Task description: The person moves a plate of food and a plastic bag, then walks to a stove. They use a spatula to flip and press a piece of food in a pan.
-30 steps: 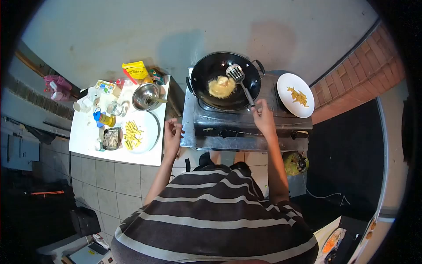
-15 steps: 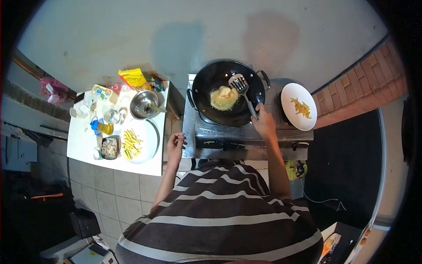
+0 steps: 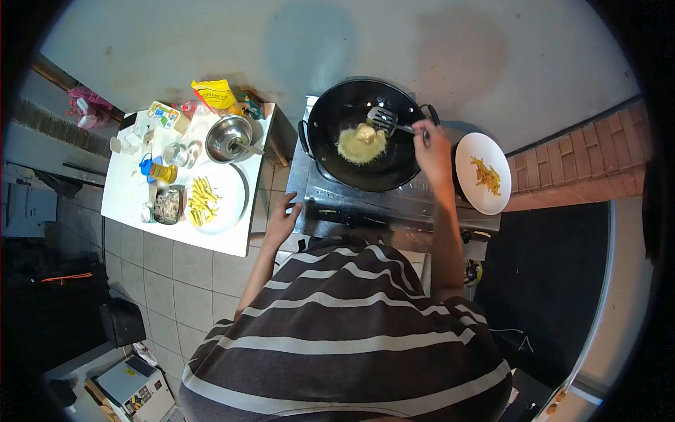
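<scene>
A black wok [image 3: 365,133] stands on a metal gas stove [image 3: 380,204], with a yellow battered piece [image 3: 361,142] frying in oil in its middle. My right hand [image 3: 431,150] is over the wok's right rim and grips the handle of a slotted metal spatula [image 3: 383,120], whose blade lies at the fried piece. My left hand [image 3: 283,219] rests with fingers apart at the stove's front left corner, holding nothing.
A white plate [image 3: 481,173] with a few fried strips sits right of the wok. On the white table [image 3: 133,211] at left are a plate of raw yellow strips [image 3: 211,199], a steel bowl [image 3: 232,138], a yellow packet [image 3: 214,93] and small containers.
My right hand moved from the wok's near side up over its right rim, swinging the spatula handle to the right. My left hand dropped onto the stove corner.
</scene>
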`<state>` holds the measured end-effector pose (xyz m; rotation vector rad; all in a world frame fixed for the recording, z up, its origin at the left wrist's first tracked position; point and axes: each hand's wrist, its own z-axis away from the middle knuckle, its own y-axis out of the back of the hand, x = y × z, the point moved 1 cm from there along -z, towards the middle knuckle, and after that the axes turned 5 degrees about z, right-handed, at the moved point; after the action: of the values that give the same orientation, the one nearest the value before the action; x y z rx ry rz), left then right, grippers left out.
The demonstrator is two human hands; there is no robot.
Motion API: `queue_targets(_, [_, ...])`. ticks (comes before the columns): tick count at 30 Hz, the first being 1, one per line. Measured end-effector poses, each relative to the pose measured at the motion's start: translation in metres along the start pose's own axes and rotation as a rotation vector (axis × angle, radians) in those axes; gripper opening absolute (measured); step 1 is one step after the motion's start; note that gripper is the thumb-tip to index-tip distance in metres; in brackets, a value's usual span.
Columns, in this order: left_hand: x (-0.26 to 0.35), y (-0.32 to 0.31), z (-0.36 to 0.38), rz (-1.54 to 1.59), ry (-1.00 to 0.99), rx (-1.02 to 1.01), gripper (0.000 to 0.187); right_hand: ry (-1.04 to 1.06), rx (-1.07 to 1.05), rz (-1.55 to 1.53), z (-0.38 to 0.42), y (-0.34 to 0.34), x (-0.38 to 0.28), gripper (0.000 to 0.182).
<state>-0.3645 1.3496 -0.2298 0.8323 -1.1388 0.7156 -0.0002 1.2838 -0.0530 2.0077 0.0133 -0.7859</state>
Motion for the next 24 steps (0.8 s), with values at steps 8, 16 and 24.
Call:
queue_targets(8, [0.005, -0.021, 0.005, -0.290, -0.091, -0.119, 0.065, -0.076, -0.200, -0.482, -0.036, -0.022, 0.012, 0.013])
queue_targets(16, [0.012, -0.029, 0.014, -0.426, -0.102, -0.148, 0.070, 0.340, -0.266, -0.222, -0.069, -0.003, 0.002, 0.015])
queue_targets(24, [0.015, -0.037, 0.016, -0.543, -0.069, -0.148, 0.078, 0.403, -0.347, -0.065, -0.100, 0.035, -0.009, 0.018])
